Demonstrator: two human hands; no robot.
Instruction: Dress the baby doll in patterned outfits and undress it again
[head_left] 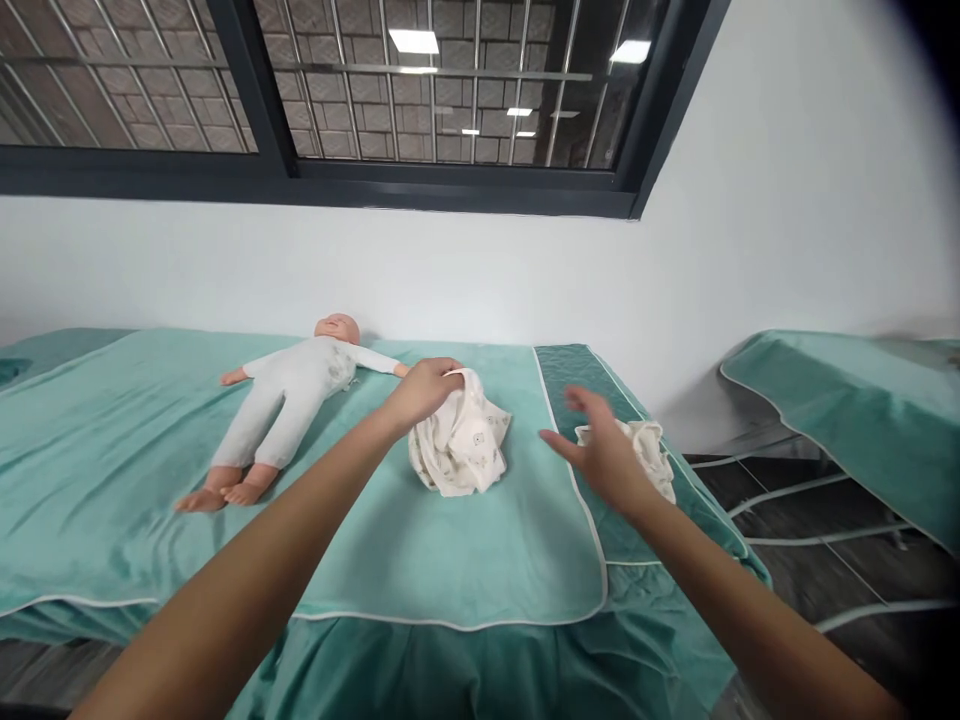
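My left hand point(429, 390) grips the top edge of a crumpled white garment point(465, 445) with small printed figures, held just above or resting on the green bed cover. To the right, my right hand point(600, 450) is slightly blurred, its thumb and fingers apart and nothing between them. Partly hidden behind that hand, a second bunched cream-white cloth point(651, 450) lies near the bed's right edge. A baby doll point(289, 385) in a white bodysuit lies on its back to the left, one arm stretched toward my left hand.
The green bed cover point(375, 570) has white piping and a darker quilted layer point(570, 370) at its right. A barred window point(450, 100) sits in the white wall point(480, 270) behind. At the right, another green-covered bed point(847, 430) stands across a gap with dark floor point(795, 500).
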